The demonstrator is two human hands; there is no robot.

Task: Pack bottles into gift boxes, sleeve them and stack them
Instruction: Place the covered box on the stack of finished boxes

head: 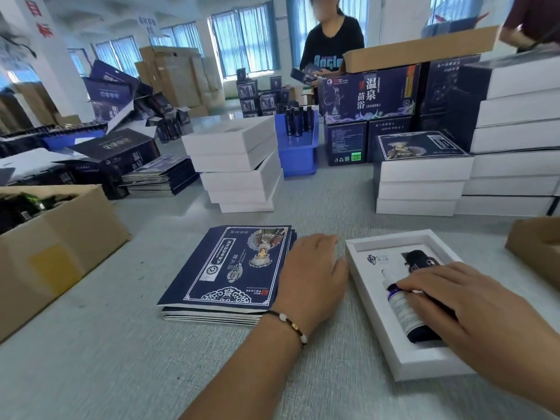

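white tray: the open gift box [391, 334] lies on the near right of the grey table [151, 374], lid off, its moulded insert showing.
bottle: a dark bottle [406, 310] with a pale label lies lengthwise in the near slot of the insert; a second dark bottle [419, 259] sits in the far slot, partly hidden.
right hand: the right hand [472, 310] lies over the near bottle, fingers curled across its body and gripping it (judged to be seating it in the slot).
left hand: the left hand [312, 274] rests palm down between the sleeve pile and the tray, fingers relaxed, grasping nothing; its far edge touches the pile.
sleeves: a pile of flat navy printed sleeves [230, 268] lies just left of the tray, none yet pulled for this box.
empty boxes: a stack of white boxes [239, 165] stands at the far centre, apparently awaiting filling.
finished stock: further stacks of white boxes [421, 183] stand at the far right, the nearest topped by a printed navy face.
bottle supply: upright dark bottles [298, 119] stand in a blue bin [298, 153] at the far centre.
done, this box: bottles placed, or nearly so.
left, this box: sleeve it, then stack it.
overall: judging by the unfilled stack and remaining sleeves, the job is partway through.
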